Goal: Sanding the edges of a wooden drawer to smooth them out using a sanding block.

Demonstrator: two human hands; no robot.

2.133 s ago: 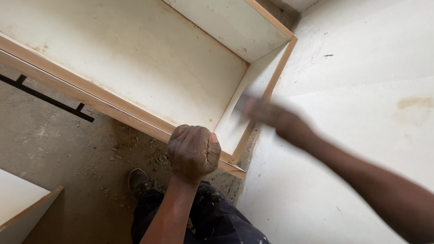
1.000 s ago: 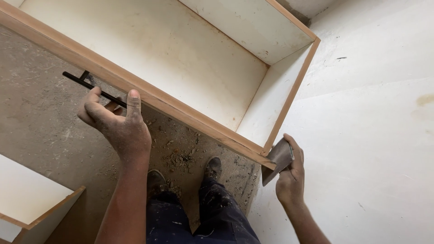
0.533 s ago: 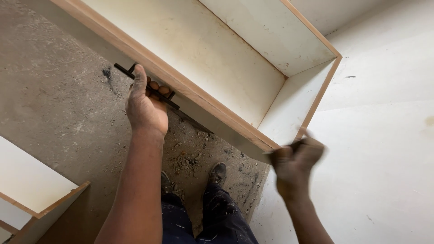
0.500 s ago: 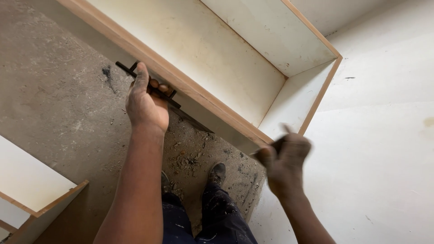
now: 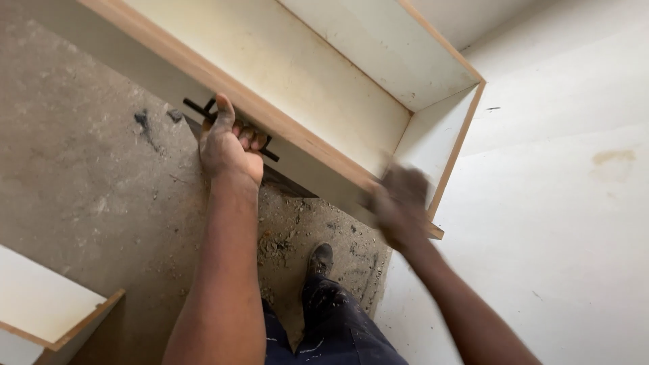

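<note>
A white drawer box [image 5: 318,74] with light wood-coloured edges hangs tilted over the floor. My left hand [image 5: 228,145] is wrapped around the black bar handle [image 5: 203,110] on the drawer's front panel. My right hand [image 5: 400,204] is blurred by motion at the drawer's front near its right corner; whether it holds anything cannot be made out. Below the drawer I see my dark trousers and one shoe [image 5: 320,259].
The concrete floor [image 5: 81,182] is dusty, with sawdust and debris near my feet. A large white board [image 5: 554,203] lies to the right. Another white panel with a wooden edge [image 5: 54,311] sits at the lower left.
My left hand went from the drawer's front edge to a grip on the black handle. My right hand swung from the right corner across to the front edge. The drawer shifted right.
</note>
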